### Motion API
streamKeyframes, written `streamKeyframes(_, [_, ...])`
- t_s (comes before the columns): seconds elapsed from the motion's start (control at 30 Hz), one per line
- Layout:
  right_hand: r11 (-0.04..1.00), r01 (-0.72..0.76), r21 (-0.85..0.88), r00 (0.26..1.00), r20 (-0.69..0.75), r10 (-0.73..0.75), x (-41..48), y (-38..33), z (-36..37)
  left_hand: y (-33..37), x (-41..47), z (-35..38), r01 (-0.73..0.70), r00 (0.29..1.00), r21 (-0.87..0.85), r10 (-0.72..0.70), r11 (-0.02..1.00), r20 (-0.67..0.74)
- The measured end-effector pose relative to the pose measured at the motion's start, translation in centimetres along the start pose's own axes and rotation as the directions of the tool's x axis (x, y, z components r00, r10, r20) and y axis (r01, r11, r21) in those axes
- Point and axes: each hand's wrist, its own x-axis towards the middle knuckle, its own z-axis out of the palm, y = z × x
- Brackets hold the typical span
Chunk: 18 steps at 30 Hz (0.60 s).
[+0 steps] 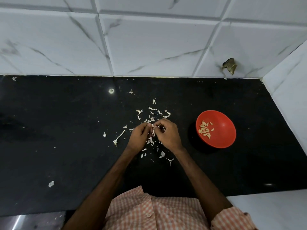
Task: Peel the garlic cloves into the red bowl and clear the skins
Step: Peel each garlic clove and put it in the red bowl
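Bare counter (58,122) lies left of the scattered skins (154,113); the red bowl (224,130) and side wall (290,97) crowd the right.

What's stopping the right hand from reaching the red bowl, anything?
Likely nothing, so probably yes. The right hand pinches a garlic clove together with the left hand, and the red bowl sits to its right with only bare black countertop between them.

This looks like a home kitchen. A black polished stone countertop (66,130) meets a wall of white tiles (149,47) with marble pattern, and the walls form a corner at the right. Scattered garlic skins (154,113) lie on the countertop, and a red bowl (223,140) holds peeled garlic cloves (205,129). The person wears a checked shirt (141,213).
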Motion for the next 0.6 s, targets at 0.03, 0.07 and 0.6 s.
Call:
streamKeyframes(0.03, [1.000, 0.006, 0.004, 1.000, -0.006, -0.006, 0.0, -0.1, 0.0, -0.1, 0.0, -0.1, 0.001, 1.000, 0.011, -0.001, 1.000, 0.004])
streamKeyframes(0.07, [1.000, 0.008, 0.008, 1.000, -0.011, -0.008, 0.0, -0.2, 0.0, -0.1, 0.1, -0.2, 0.006, 1.000, 0.018, -0.006, 1.000, 0.012])
streamKeyframes(0.6, [0.975, -0.063, 0.214, 0.998, 0.016, 0.061, 0.5, -2.2, -1.6, 2.5, 0.1, -1.2, 0.332, 0.936, -0.289, -0.277, 0.898, 0.215])
